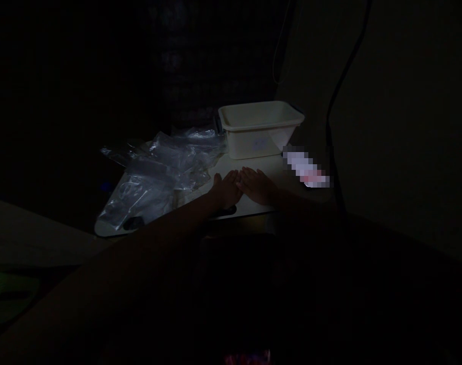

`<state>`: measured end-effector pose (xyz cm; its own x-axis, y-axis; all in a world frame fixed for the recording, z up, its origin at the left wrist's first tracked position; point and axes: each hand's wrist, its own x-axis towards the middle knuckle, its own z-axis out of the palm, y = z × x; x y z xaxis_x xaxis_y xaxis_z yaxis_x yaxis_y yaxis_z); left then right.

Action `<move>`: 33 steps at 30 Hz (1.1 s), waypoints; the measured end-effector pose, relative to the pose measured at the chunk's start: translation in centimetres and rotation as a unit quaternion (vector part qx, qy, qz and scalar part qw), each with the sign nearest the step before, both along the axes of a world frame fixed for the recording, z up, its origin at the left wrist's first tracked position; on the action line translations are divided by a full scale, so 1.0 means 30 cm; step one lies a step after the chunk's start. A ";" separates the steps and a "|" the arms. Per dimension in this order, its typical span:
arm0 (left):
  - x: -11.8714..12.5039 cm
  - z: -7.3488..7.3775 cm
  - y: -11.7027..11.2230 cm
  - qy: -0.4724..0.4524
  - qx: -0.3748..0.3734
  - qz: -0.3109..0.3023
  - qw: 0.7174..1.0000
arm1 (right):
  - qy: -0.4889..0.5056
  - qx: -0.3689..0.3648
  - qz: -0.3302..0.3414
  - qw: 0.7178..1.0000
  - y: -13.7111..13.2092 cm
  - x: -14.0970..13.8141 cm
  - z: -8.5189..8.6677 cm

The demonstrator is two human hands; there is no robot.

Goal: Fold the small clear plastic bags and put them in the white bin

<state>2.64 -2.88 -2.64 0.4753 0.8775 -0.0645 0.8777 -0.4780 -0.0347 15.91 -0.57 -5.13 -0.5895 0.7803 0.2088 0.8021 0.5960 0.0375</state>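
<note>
My left hand [227, 189] and my right hand [258, 186] meet over the front part of a small white table [249, 163], their fingertips together or slightly overlapping. The fingers of both look stretched out, with nothing visible in either hand. Just beyond them stands a cream plastic tub [257, 142] with dark handles; its inside shows only in part. To the left lies a loose pile of clear plastic bags [170, 162]. Poor light hides fine detail around the palms.
Right of the tub, a lit, pixelated thing, perhaps a phone [306, 169], lies near the table's right side. A dark cable [328, 121] hangs down beside it. Dark ovals [134, 223] mark the table's front edge. A green thing [10, 296] shows at lower left.
</note>
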 end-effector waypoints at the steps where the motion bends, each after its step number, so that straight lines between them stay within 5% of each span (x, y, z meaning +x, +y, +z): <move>1: 0.000 0.000 -0.001 0.005 0.003 -0.001 1.000 | -0.001 0.001 0.001 1.000 0.000 0.000 0.000; 33: 0.009 0.015 -0.009 0.057 0.019 0.004 0.998 | -0.013 0.027 0.004 1.000 -0.004 0.000 0.001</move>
